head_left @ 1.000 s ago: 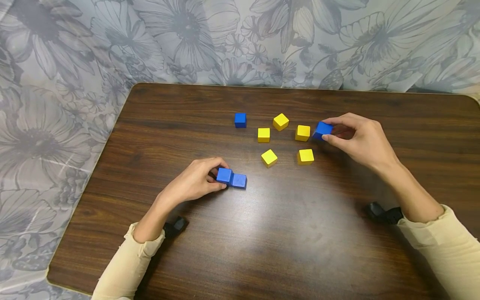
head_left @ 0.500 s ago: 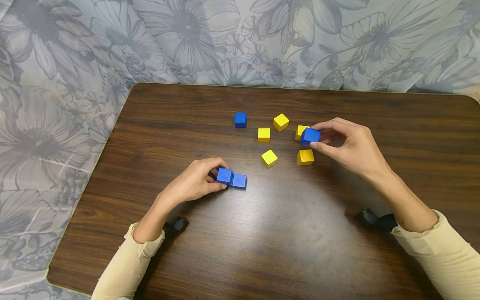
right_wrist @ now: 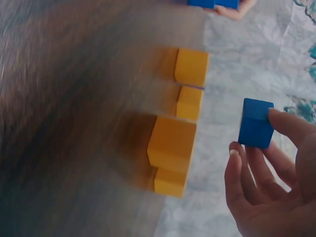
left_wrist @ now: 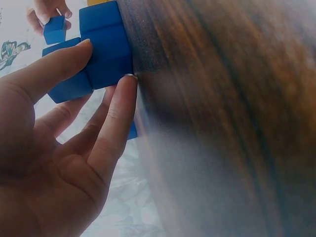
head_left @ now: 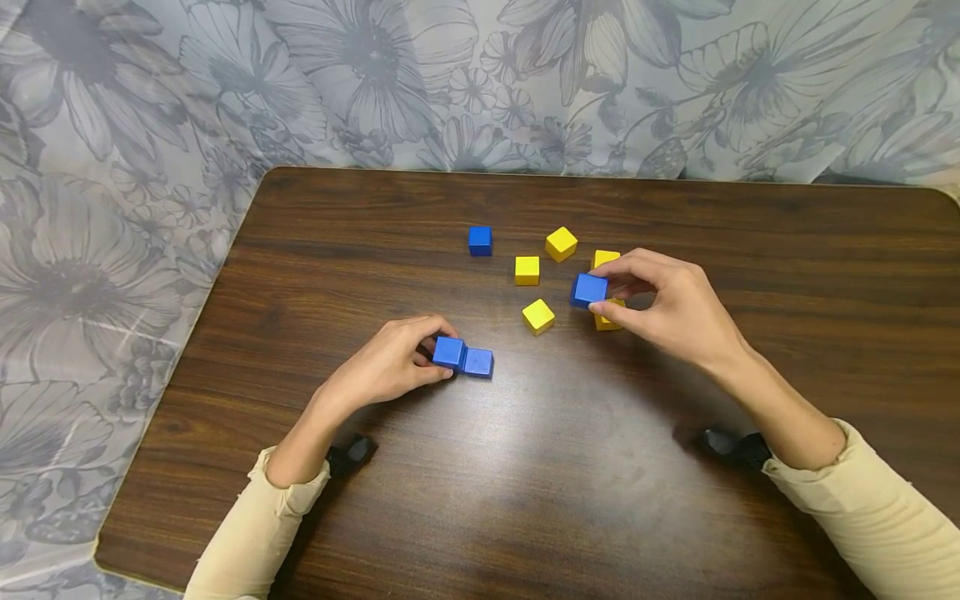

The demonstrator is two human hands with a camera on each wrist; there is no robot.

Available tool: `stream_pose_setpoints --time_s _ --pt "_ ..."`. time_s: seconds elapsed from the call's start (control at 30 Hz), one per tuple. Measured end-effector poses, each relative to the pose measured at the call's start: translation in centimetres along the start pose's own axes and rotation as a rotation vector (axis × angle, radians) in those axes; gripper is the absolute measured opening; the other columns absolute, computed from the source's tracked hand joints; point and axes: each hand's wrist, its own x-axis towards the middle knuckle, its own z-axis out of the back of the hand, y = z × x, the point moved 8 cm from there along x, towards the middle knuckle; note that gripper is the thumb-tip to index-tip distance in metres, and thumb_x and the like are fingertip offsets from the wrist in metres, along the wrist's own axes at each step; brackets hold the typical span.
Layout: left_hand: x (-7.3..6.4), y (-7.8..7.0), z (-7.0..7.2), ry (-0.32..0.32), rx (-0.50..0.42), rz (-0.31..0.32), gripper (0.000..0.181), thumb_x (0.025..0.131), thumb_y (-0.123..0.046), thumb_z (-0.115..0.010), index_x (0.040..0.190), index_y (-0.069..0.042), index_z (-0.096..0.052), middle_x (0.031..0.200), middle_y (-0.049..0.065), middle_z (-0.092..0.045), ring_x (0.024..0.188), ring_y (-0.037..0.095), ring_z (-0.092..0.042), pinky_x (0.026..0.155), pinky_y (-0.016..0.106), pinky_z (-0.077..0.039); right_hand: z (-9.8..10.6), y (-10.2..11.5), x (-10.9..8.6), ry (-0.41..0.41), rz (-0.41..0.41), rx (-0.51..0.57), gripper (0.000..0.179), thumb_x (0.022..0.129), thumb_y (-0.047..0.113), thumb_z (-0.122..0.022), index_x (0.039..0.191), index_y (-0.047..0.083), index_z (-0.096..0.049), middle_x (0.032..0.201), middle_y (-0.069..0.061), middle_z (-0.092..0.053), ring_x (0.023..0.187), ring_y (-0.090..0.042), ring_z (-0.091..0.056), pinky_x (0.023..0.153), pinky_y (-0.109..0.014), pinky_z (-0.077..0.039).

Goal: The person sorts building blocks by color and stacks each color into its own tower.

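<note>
Left hand (head_left: 386, 360), left of centre in the head frame: thumb and fingers curled, parted about a cube's width, gripping a raised blue cube (head_left: 449, 352) — adjoining a lower blue cube (head_left: 478, 362). Right hand (head_left: 667, 300), right of centre: thumb and fingers similarly parted, pinching a suspended blue cube (head_left: 589, 290) above the bench (head_left: 337, 250). Upper centre: a lone blue cube (head_left: 480, 241), with five yellow cubes (head_left: 527, 271) to its right — two partly covered.

The right hand (head_left: 671, 312) holds its blue cube (head_left: 590, 289) nearer the left hand (head_left: 393, 358) than before; in the head view, two yellow cubes (head_left: 606, 257), formerly left of the grip, are now partly hidden behind it.
</note>
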Motion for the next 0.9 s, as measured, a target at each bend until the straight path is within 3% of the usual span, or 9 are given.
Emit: stream_pose_setpoints --time_s 0.33,0.57,0.9 --pt "0.0 0.0 0.0 0.005 -0.002 -0.001 0.033 0.084 -0.007 -0.08 0.112 -0.012 -0.064 0.104 0.003 -0.067 0.09 0.014 -0.066 0.073 0.022 -0.058 -1.8 0.9 0.1 0.026 -0.008 0.029 0.036 0.075 0.009 -0.088 0.107 0.012 -0.073 0.096 0.008 -0.067 0.078 -0.01 -0.065 0.069 -0.023 -0.053" --pt "0.0 0.0 0.0 0.0 -0.005 -0.003 0.033 0.083 -0.006 -0.08 0.111 -0.012 -0.064 0.103 0.003 -0.068 0.089 0.014 -0.066 0.073 0.021 -0.058 -2.7 1.7 0.2 0.023 0.026 0.094 0.039 0.072 0.01 -0.09 0.107 0.012 -0.073 0.095 0.009 -0.068 0.077 -0.006 -0.064 0.075 -0.022 -0.055" --pt "0.0 0.0 -0.1 0.0 -0.001 -0.013 0.033 0.083 -0.006 -0.081 0.111 -0.012 -0.064 0.103 0.003 -0.068 0.09 0.014 -0.066 0.073 0.021 -0.057 -4.9 2.7 0.2 0.04 0.038 0.157 0.033 0.076 0.014 -0.088 0.106 0.016 -0.074 0.101 0.008 -0.068 0.079 -0.009 -0.066 0.071 -0.022 -0.056"
